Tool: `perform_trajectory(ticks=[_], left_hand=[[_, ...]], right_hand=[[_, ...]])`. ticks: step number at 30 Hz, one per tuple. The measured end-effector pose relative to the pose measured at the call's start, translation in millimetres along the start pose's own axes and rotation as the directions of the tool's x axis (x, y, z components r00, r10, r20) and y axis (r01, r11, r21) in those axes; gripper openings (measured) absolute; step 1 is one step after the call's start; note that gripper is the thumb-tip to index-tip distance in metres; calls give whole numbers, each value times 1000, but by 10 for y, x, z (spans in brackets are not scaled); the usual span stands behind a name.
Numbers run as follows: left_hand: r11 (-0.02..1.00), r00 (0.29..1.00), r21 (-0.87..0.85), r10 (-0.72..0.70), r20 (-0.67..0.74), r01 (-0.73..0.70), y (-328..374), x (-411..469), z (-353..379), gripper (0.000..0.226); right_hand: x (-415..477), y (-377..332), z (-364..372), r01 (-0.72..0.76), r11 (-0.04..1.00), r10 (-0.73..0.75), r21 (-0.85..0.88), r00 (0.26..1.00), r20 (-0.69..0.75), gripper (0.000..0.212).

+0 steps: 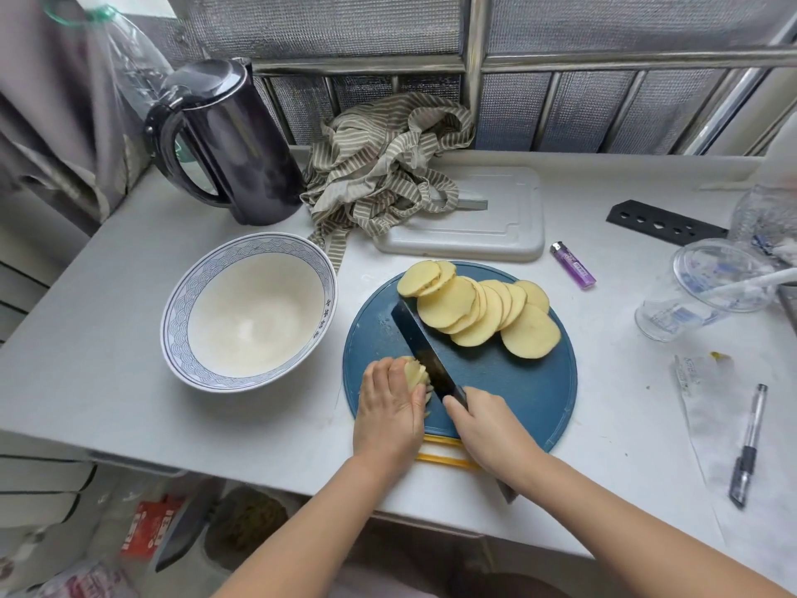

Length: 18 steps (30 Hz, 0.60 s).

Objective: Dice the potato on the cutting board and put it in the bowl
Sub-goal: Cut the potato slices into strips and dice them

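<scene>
Head view, down onto a round blue cutting board (517, 381) near the front edge of a grey counter (129, 381). Left hand (390, 407) curled over a small stack of potato slices (415, 373) at the board's near-left side, fingertips bent down on top, pinning it. Right hand (487, 429) wrapped round the handle of a dark cleaver (425, 353), index finger forward by the blade's heel, blade against the right face of the stack, edge down at the board. Farther back on the board, a fan of uncut round slices (478, 310), overlapping, touched by neither hand. Just beside the board to the left, a white bowl (172, 312) with a blue-patterned rim, nothing diced in it yet.

Probably partway through cutting the stack into strips, with the crosswise dicing yet to come. For clean, even pieces:
- Tuck fingertips behind the knuckles and run the blade's flat along them.
- Retreat the left hand by equal steps for strips of matching width.
- Hold the stack square against sliding.
- Press straight down with a slight forward push, not a saw.
- Keep the thumb behind the fingers, away from the edge.
</scene>
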<state>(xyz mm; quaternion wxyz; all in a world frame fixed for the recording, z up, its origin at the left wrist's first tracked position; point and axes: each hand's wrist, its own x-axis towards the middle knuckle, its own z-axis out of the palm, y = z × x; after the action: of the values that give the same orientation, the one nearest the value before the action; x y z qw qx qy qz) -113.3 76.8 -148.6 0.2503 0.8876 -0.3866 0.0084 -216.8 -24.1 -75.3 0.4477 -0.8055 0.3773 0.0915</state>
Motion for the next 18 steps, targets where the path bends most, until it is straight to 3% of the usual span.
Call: perform_trajectory(ticks=[3,9,18], left_hand=[[1000,1000,-14,-14,17,15,-12,-9,-6,44],[996,1000,-89,8,-7,-9,-20,-28,-20,45],[992,998,-115,-49,-47,43,-2,-16,-21,30]], right_hand=[[-114,109,22,-33,992,34,121,999,-7,36],[-299,192,-40,5,991,2,135,999,-47,39],[-423,-5,-133,98,978,-108,-182,993,-44,34]])
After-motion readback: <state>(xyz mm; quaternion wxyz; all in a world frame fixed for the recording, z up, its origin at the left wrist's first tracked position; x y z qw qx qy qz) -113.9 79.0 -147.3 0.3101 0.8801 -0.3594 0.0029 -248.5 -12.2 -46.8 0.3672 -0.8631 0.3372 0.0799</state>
